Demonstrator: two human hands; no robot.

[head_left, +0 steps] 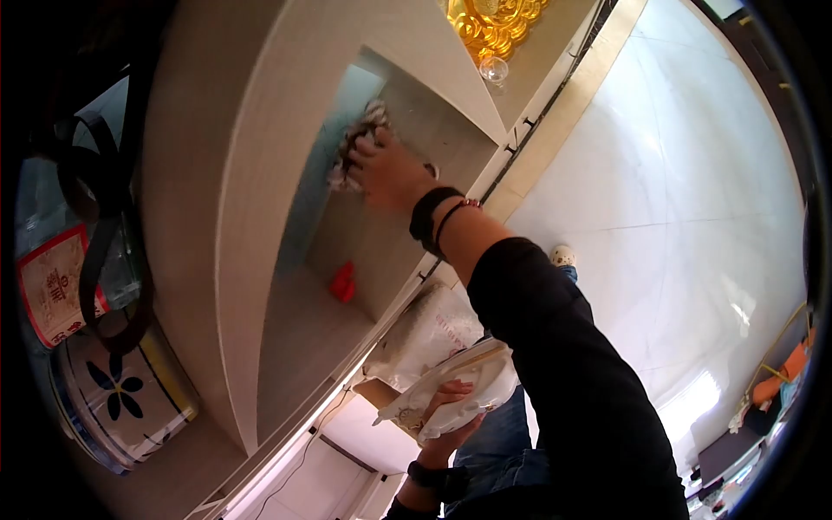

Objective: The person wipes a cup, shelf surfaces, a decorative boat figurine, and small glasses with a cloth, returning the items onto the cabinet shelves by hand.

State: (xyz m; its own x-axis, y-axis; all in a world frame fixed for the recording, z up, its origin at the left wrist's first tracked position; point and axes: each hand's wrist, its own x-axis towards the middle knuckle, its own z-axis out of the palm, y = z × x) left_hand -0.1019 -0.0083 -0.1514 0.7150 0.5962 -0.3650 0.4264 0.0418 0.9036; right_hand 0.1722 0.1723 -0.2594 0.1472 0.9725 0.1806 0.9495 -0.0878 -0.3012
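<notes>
Patterned cloth [345, 154] sits bunched under the person's right hand [387, 170] inside the cabinet compartment [438, 121], near the inner edge where a bluish panel meets a plain one. The right hand's fingers are bent and clamped on the cloth, and the arm reaches in across the compartment's front edge. Judging by that reach, the step in hand is working the cloth over the inner surface; how hard it presses cannot be told.

Below that front edge, near the person's lap, the left hand [451, 397] is clamped on a white dish-like object [490, 381], which sits tilted just beside a plastic-wrapped bundle [425, 334]. The object's exact kind is unclear.

Toward the compartment's lower end in the head view, a red object [344, 282] lies apart from the cloth. Past the upper partition, a gold ornate piece [498, 24] stands with a clear glass [494, 71] just beside it, near the front corner of the neighbouring space.

From this position, a stroke toward the lower end calls for a steady grip on the cloth and care around the red object; any stroke toward the front edge calls for the left hand to keep the white dish-like object clear of it.
</notes>
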